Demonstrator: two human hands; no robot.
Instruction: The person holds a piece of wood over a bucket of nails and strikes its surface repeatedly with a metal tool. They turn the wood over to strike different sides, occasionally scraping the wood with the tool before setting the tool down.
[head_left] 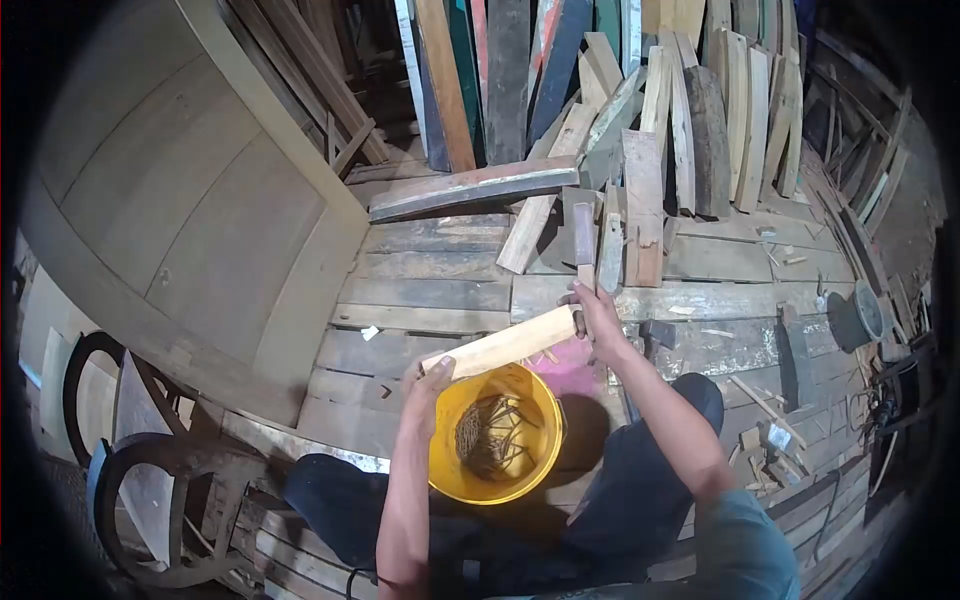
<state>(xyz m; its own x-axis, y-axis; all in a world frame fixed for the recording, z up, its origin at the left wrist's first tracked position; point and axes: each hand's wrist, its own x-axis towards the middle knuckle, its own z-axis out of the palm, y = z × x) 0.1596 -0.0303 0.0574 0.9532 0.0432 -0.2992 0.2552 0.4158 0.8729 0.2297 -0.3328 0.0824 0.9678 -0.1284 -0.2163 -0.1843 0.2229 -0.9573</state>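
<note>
A pale wooden block (500, 345) lies slantwise across the space between my hands, over the near rim area of a yellow bucket (553, 440). My left hand (424, 388) is closed on its left end, thumb on top. At its right end is my right hand (597, 322), closed, with the fingers also around the lower part of a flat, narrow tool (584, 235). That tool points away from me, with a greyish-purple face and a wooden handle. Inside the bucket lie many thin brown nail-like pieces (490, 440) and a rough brown clump.
My legs (640, 465) flank the bucket on the plank floor (430, 262). A large wooden panel (210, 200) leans at left near curved dark wooden frames (150, 490). Boards (740, 130) stand behind. Wood scraps (765, 450) and a grey bucket (855, 315) are at right.
</note>
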